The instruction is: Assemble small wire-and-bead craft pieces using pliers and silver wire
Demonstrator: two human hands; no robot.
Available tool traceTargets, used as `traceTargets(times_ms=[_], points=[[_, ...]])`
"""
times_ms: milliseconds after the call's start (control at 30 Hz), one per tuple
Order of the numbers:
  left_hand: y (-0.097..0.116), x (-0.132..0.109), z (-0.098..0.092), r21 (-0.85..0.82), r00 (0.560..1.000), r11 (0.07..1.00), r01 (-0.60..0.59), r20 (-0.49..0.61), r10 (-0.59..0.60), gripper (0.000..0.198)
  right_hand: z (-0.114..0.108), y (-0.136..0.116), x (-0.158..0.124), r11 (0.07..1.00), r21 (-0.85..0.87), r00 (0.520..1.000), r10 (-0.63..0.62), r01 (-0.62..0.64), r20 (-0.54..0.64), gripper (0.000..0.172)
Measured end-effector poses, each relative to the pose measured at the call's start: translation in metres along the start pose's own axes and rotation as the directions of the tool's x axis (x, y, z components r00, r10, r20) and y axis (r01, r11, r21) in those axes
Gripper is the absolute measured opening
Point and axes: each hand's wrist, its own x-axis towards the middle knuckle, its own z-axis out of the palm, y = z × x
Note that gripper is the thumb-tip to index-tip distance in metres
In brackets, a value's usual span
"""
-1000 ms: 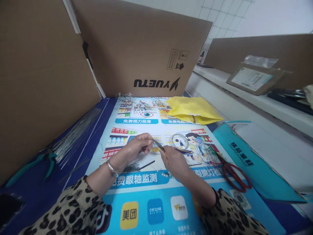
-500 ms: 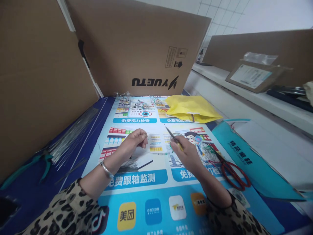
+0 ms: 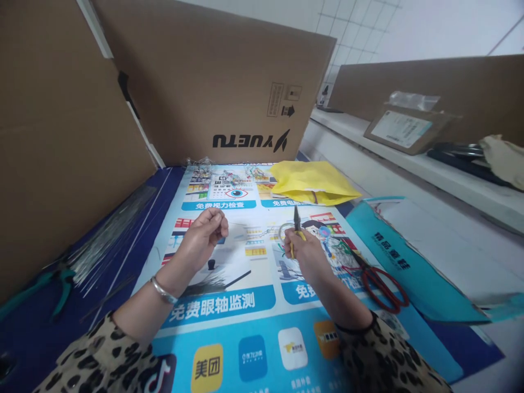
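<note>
My right hand is closed around small pliers with yellow handles, their dark jaws pointing away from me. Beside those fingers shows a thin wire loop, and a short beaded strand runs from near it toward the left. To the left, my left hand is closed in a pinch; whatever sits between its fingertips is too small to make out. Both hands are above the printed sheet, apart from each other.
Red-handled scissors lie right of my right hand. A yellow bag is farther back. At left are a bundle of thin wires and green-handled pliers. Cardboard panels stand behind; a teal cardboard piece lies at right.
The pliers in my right hand have turned from slanting left to pointing nearly straight away from me. The beaded strand has risen between the hands. The whole view has shifted slightly.
</note>
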Motion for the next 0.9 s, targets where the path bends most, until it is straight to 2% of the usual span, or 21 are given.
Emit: traceTargets(times_ms=[133,267,467,700,800,900], points=[[-0.004,-0.003,0.006,-0.030,1.000,0.999,0.010,-0.002,-0.010,0.008,0.007,0.002,-0.007,0.993,0.079,0.996,0.083,-0.085,0.027,0.034],[-0.009,-0.008,0.013,-0.030,1.000,0.999,0.017,0.001,-0.017,0.008,0.011,0.006,-0.011,0.975,0.198,0.992,0.088,-0.104,0.087,0.034],[-0.014,-0.013,0.020,-0.013,0.999,0.999,0.035,0.010,-0.035,0.009,0.016,0.009,-0.013,0.968,0.243,0.996,0.040,-0.059,0.081,0.029],[-0.017,-0.014,0.021,0.062,0.997,0.996,0.071,0.022,-0.072,0.013,0.018,0.005,-0.017,0.971,0.227,0.997,-0.081,0.079,0.000,0.023],[-0.018,-0.015,0.023,0.068,0.993,0.991,0.111,0.043,-0.114,0.015,0.018,0.004,-0.020,0.942,0.329,0.995,-0.086,0.063,0.055,0.022],[-0.017,-0.016,0.023,0.075,0.985,0.985,0.158,0.063,-0.162,0.015,0.017,0.005,-0.021,0.902,0.431,0.979,-0.068,-0.021,0.190,0.018]])
